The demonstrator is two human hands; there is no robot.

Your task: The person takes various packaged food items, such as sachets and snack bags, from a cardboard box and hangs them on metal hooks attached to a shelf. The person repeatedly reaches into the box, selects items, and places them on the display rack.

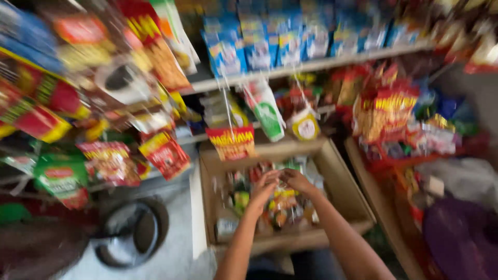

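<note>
The frame is blurred by motion. Both my hands reach into an open cardboard box (342, 179) filled with several small colourful packets (282, 205). My left hand (263, 189) and my right hand (296, 180) meet at the fingertips over the packets, fingers curled close together. Whether they pinch a packet between them is too blurred to tell.
Hanging strips of red, yellow and green snack packets (163, 153) fill the left. A shelf (311, 66) above carries blue packets (259, 46). A red snack display (389, 111) stands right, a second cardboard box (378, 207) beside it, a dark round object (132, 231) on the floor left.
</note>
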